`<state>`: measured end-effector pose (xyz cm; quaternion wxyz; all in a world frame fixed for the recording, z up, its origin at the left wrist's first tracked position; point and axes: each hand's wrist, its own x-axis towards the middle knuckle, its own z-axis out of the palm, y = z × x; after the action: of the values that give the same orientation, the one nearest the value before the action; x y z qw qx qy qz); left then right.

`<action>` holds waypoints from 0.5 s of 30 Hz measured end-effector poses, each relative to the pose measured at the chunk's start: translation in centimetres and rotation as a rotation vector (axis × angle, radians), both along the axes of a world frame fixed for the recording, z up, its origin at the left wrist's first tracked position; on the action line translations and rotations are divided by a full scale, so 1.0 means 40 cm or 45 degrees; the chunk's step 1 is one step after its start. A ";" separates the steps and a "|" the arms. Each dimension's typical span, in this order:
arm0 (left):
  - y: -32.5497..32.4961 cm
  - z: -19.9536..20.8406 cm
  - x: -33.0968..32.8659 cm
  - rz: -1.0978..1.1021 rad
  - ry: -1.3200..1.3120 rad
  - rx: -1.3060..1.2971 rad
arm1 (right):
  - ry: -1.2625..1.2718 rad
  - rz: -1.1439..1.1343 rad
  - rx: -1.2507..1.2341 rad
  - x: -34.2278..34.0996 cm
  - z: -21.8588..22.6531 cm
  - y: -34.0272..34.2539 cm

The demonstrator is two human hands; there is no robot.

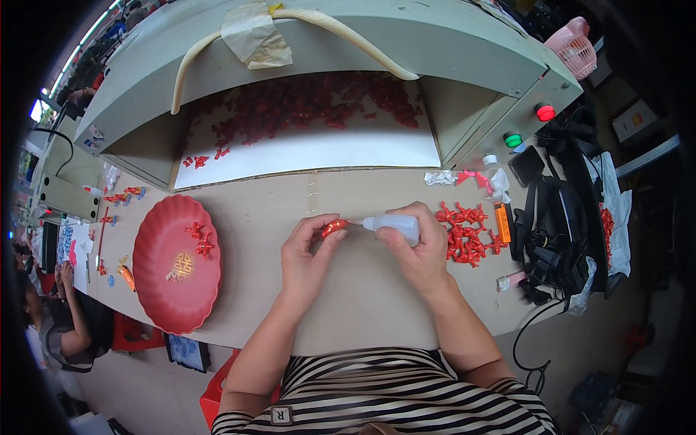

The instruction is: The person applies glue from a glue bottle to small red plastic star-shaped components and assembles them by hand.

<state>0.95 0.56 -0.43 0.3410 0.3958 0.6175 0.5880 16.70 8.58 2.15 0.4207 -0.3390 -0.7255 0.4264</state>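
Note:
My left hand [308, 246] pinches a small red figurine [334, 228] with gold marks on it, over the middle of the table. In my right hand [424, 250] is a translucent white squeeze bottle [394, 224], lying on its side with its thin nozzle pointing left. The nozzle's tip meets the figurine or stops just short of it; I cannot tell which. Right of my right hand lies a cluster of red figurines [464, 235]. A red scalloped tray [145, 272] stands to the left, with a few red figurines [203, 243] and a gold emblem inside.
Ahead, a grey-green cabinet [442, 58] holds many red pieces [290, 109] on a white sheet [304, 156]. Its right side has a red button [545, 112] and a green button [513, 139]. An orange box [502, 222] and a black bag [547, 217] lie right. A co-worker [61, 319] sits far left.

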 end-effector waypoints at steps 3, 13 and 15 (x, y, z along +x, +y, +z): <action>0.002 0.002 0.004 -0.004 -0.048 -0.021 | 0.026 0.011 0.005 0.000 -0.001 0.000; 0.002 0.005 0.006 0.011 -0.097 0.021 | 0.054 0.020 0.040 0.000 0.000 -0.002; 0.003 0.003 0.007 0.008 -0.101 0.024 | 0.050 0.019 0.043 0.001 0.003 -0.003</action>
<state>1.23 0.67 -0.31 0.3597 0.3736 0.5991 0.6100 16.74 8.46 2.25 0.4372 -0.3179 -0.7268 0.4238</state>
